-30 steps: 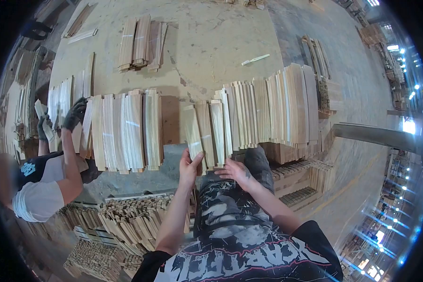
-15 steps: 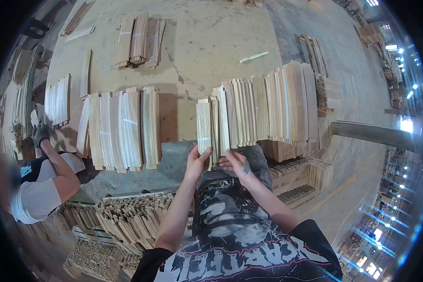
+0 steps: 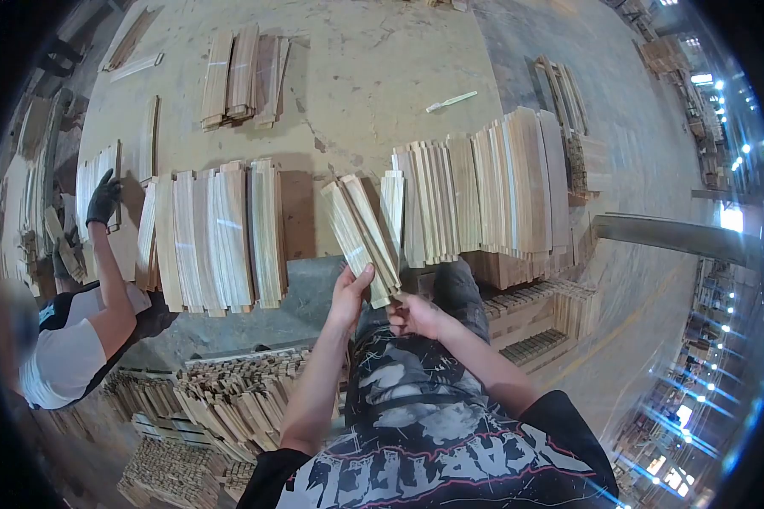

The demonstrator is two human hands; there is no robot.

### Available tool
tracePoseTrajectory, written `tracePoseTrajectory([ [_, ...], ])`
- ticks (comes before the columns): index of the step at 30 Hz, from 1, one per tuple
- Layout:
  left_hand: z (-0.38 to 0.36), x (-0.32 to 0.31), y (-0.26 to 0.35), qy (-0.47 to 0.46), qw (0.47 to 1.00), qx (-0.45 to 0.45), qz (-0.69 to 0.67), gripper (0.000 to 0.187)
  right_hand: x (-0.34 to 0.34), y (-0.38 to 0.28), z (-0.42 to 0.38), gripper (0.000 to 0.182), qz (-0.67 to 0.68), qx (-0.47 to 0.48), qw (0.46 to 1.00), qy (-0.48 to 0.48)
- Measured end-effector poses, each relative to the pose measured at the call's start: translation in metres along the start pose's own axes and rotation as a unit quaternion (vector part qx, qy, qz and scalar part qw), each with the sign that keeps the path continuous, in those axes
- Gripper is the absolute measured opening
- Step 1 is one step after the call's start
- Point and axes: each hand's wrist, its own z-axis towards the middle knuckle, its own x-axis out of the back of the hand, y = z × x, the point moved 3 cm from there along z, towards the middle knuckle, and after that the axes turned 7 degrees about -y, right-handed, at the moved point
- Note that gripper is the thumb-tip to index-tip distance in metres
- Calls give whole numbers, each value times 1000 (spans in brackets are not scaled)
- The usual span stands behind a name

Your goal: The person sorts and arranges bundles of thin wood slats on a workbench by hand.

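My left hand (image 3: 350, 293) is closed on the near end of a few narrow wooden strips (image 3: 358, 237), its thumb lying on top. The strips tilt, with their far ends leaning to the left. At their lower right end my right hand (image 3: 417, 316) has its fingers curled in against the wood; part of its grip is hidden. Just right of the held strips, a shorter light strip (image 3: 391, 204) stands beside a long row of wooden strips (image 3: 437, 204) packed side by side on the table.
Another row of strips (image 3: 216, 237) lies to the left, and a small stack (image 3: 242, 76) farther back. A light-coloured stick (image 3: 452, 102) rests on the tabletop (image 3: 356, 102). A co-worker's gloved hand (image 3: 103, 199) is at the far left. A metal beam (image 3: 679, 237) juts in at right.
The strips in my hands have come away from the row and tilted left. My right hand has moved down to their near end. The co-worker's gloved hand has reached forward.
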Motion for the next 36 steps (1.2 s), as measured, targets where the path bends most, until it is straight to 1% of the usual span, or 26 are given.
tracePoseTrajectory([
  [2,5,9,-12,-2,1000,2,8,32,8,-6,-8,35,-125,52,988,73],
  [3,7,13,-15,-2,1000,12,15,34,12,-10,-13,36,-187,79,973,110],
  [5,9,22,-20,3,998,44,33,36,18,-19,-21,33,-126,150,969,154],
  [7,7,22,-18,13,998,51,30,37,19,-29,-27,34,-64,217,955,193],
  [8,6,19,-17,17,999,37,15,38,16,-35,-30,36,-63,256,946,190],
  [9,6,17,-16,20,1000,23,1,39,17,-38,-29,36,-61,262,942,203],
  [11,8,15,-16,28,999,13,24,42,20,-43,-27,37,-57,274,933,227],
  [12,8,14,-14,32,999,8,36,44,21,-41,-25,38,-63,264,935,227],
  [14,6,12,-10,26,999,5,-18,45,26,-40,-22,38,-75,246,939,229],
  [17,-3,6,4,18,998,7,-64,45,22,-32,-18,36,-5,216,964,153],
  [20,-9,6,13,11,997,15,-76,45,11,-21,-10,32,135,158,978,1],
  [23,-7,7,11,3,997,20,-74,45,11,-10,0,34,220,102,966,-86],
  [24,-6,7,10,1,997,22,-73,45,12,-8,2,36,232,101,961,-114],
  [26,-4,7,7,6,998,8,-63,45,30,-2,12,36,237,94,940,-227],
  [27,-4,6,7,9,998,2,-58,45,25,-5,10,37,239,89,925,-283],
  [28,-5,4,7,10,999,0,-53,45,30,-3,10,39,155,87,970,-164],
  [29,-4,1,7,11,999,-2,-48,45,36,-3,7,42,66,83,993,-42],
  [30,-4,-1,7,13,999,-4,-43,44,35,-6,-1,45,-24,76,993,82],
  [33,1,0,2,13,999,3,-37,45,21,-17,-12,52,-12,184,971,155],
  [34,2,0,1,21,999,16,-30,46,23,-19,-12,59,6,222,968,121],
  [36,3,2,0,37,998,42,-15,48,25,-22,-9,64,0,251,962,103],
])
